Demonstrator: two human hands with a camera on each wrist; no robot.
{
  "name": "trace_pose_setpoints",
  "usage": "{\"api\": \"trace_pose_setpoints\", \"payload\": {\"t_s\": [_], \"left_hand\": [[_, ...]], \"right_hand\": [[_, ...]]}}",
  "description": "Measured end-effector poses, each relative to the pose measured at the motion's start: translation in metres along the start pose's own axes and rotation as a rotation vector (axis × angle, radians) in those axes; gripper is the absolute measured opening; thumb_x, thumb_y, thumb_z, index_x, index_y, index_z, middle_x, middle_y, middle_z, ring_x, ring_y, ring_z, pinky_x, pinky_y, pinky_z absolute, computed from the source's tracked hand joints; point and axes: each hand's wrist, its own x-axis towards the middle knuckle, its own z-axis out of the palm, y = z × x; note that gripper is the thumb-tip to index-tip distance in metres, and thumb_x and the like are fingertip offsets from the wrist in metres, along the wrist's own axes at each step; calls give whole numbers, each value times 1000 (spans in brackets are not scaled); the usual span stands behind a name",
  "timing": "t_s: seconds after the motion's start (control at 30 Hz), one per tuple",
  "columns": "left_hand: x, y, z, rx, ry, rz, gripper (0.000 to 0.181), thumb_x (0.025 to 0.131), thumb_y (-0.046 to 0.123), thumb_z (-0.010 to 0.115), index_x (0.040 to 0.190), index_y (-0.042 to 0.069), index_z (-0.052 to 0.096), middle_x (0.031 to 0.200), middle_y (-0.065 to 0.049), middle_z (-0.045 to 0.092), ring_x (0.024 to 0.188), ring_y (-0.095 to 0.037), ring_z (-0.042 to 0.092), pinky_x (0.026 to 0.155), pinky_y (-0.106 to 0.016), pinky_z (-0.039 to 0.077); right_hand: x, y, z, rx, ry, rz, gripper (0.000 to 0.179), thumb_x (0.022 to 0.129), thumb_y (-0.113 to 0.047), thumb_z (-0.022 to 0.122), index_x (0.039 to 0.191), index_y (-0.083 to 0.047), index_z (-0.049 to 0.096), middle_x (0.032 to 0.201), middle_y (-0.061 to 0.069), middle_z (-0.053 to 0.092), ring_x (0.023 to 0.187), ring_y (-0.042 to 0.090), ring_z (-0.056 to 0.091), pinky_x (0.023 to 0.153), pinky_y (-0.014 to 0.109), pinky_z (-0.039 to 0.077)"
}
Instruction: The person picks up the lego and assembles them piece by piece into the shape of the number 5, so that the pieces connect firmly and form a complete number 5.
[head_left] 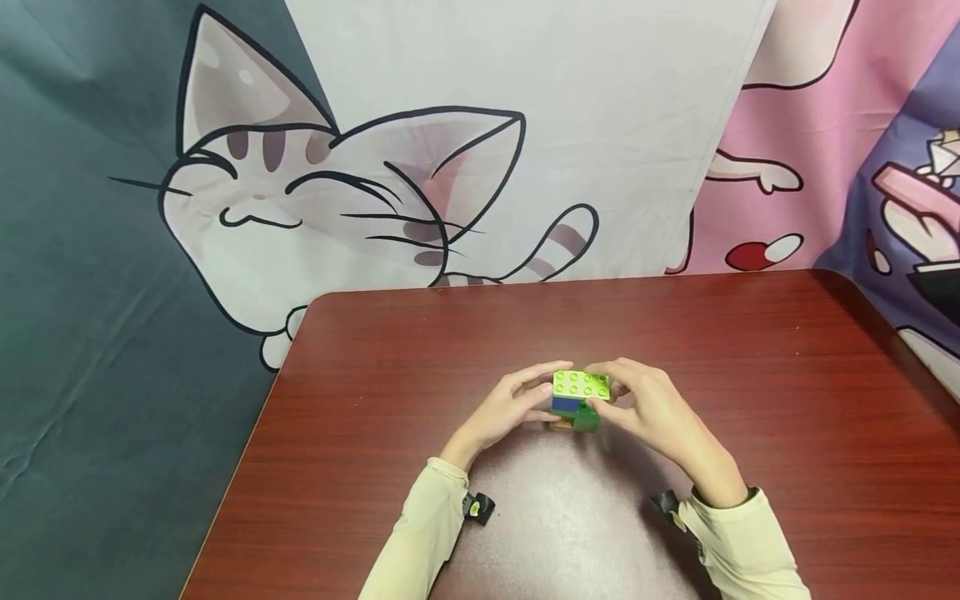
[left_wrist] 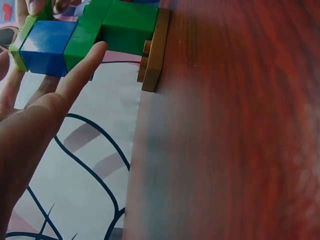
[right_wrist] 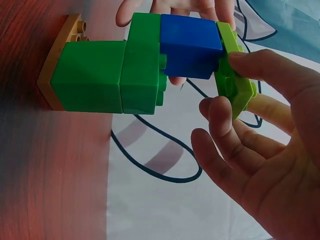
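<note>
A stack of toy building bricks stands upright on the table. Its base is a brown plate (right_wrist: 52,65); above it come a lower green brick (right_wrist: 87,75), an upper green brick (right_wrist: 141,65) and a blue brick (right_wrist: 192,45). The lime green brick (head_left: 581,384) lies across the top, overhanging the blue one to the right. My right hand (head_left: 654,411) pinches that overhanging end between thumb and fingers. On the other side, my left hand (head_left: 506,411) holds its fingers fairly straight along the stack, one fingertip at the upper green brick in the left wrist view.
The reddish-brown wooden table (head_left: 390,358) extends around the stack, its far edge behind the hands. Beyond hangs a cloth backdrop (head_left: 600,75) with a cartoon cat. Black wrist cameras sit at both sleeves (head_left: 423,517).
</note>
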Motion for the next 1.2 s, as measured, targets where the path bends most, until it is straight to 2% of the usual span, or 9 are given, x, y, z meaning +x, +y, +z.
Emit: {"api": "trace_pose_setpoints", "payload": {"t_s": [0.23, 0.57, 0.97, 1.2], "left_hand": [[0, 2, 2, 18, 12, -17, 41, 98, 6, 43, 139, 2, 41, 134, -19, 46, 109, -27, 57, 88, -54, 43], [-5, 22, 10, 24, 12, -10, 40, 98, 4, 43, 137, -3, 40, 129, -22, 48, 108, -34, 56, 89, -58, 40], [-4, 24, 12, 18, 37, -34, 39, 98, 3, 42, 136, -3, 41, 127, -20, 50, 105, -32, 58, 88, -57, 40], [-4, 25, 14, 33, 45, -33, 39, 97, 4, 43, 135, -3, 42, 126, -20, 50, 105, -35, 57, 88, -58, 40]], "right_hand": [[-1, 0, 0, -9, 0, 8, 33, 72, -8, 77, 102, -5, 66, 80, -6, 58, 63, 6, 52, 58, 31, 50], [-1, 1, 1, -15, 14, 6, 33, 72, -13, 77, 103, -6, 66, 79, -7, 56, 63, 7, 50, 54, 30, 47], [-1, 1, 1, -20, 14, 31, 32, 73, -13, 76, 103, -7, 67, 75, -8, 51, 63, 9, 48, 53, 30, 46], [-2, 1, 1, -41, 9, 36, 32, 73, -15, 76, 103, -7, 67, 75, -9, 51, 61, 10, 49, 53, 22, 42]]}}
